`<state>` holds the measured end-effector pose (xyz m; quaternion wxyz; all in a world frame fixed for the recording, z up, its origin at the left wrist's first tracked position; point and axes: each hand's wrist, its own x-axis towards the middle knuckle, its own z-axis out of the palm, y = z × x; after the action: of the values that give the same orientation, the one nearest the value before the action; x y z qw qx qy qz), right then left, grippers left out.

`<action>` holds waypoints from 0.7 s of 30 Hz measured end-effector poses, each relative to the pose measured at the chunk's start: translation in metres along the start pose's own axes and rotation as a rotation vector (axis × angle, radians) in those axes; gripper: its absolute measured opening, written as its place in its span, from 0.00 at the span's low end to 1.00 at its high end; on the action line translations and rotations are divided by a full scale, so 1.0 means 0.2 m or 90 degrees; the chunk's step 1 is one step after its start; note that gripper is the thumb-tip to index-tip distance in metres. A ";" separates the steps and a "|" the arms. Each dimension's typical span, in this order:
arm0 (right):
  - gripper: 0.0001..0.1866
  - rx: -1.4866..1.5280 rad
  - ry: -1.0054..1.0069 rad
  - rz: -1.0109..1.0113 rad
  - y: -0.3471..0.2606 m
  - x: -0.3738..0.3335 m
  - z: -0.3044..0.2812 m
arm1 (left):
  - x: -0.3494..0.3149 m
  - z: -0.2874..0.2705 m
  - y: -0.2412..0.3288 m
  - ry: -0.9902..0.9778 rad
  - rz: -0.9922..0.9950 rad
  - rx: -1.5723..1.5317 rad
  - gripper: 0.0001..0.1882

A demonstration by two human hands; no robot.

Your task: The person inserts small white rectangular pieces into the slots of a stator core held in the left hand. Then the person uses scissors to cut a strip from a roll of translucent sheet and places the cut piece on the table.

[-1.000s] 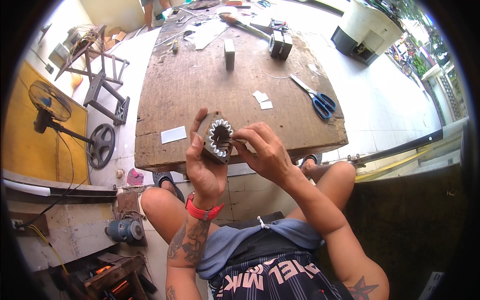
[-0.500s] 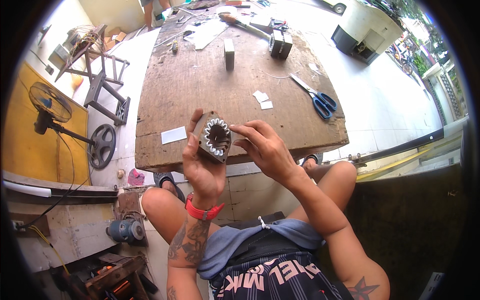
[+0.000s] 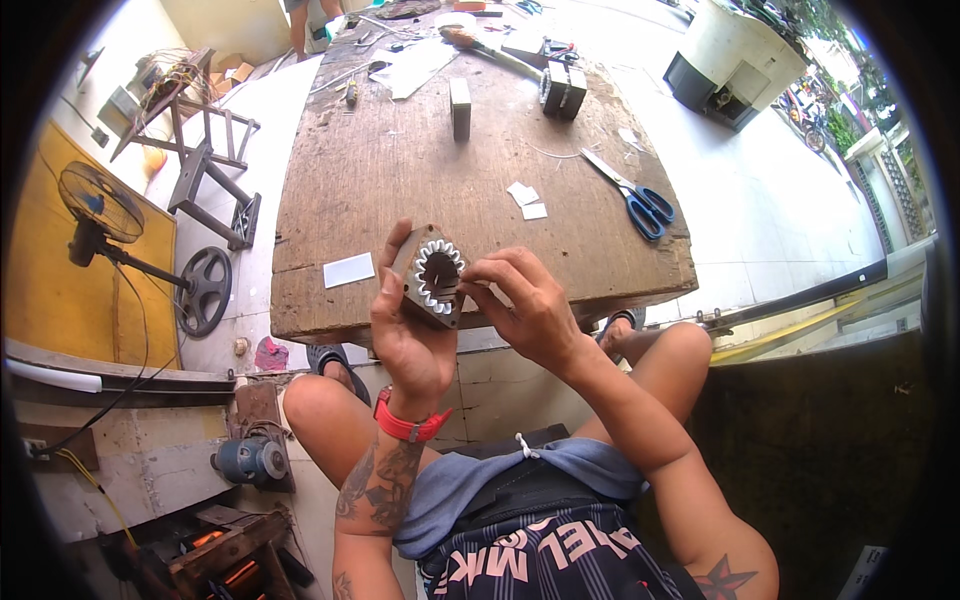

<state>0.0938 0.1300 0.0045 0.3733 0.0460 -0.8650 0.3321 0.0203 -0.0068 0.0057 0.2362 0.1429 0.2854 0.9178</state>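
Observation:
My left hand (image 3: 412,345) is closed around a motor stator core (image 3: 406,268), a dark metal block with a round bore tilted up toward me. White slot liners (image 3: 440,245) stick out in a scalloped ring around most of the bore. My right hand (image 3: 530,305) is closed in a pinch at the right side of that ring, thumb and forefinger at the bore's edge. Whatever lies between those fingertips is too small to make out. Below the stator, the tabletop's near edge (image 3: 500,310) passes behind my hands.
On the wooden table (image 3: 380,200) are a white strip (image 3: 348,271), small white pieces (image 3: 527,198), blue-handled scissors (image 3: 640,200), an upright block (image 3: 459,108), another stator core (image 3: 563,90) and a mallet (image 3: 490,50). A fan (image 3: 100,205) stands left.
My right thumb and forefinger have drawn together and moved down slightly along the stator's right rim. The stator has shifted slightly right and down in my left hand.

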 end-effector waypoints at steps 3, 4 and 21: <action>0.14 0.016 -0.056 0.024 -0.01 0.00 -0.02 | 0.00 0.00 0.00 0.011 -0.002 0.004 0.32; 0.14 -0.013 -0.062 0.007 0.00 0.01 -0.04 | 0.00 0.00 0.01 0.012 -0.007 0.006 0.32; 0.17 0.039 0.072 0.033 0.01 0.00 0.01 | 0.02 0.00 0.01 0.048 -0.006 -0.034 0.31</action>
<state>0.0923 0.1293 0.0022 0.4115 0.0158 -0.8329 0.3698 0.0161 -0.0056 0.0070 0.2333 0.1003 0.2703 0.9287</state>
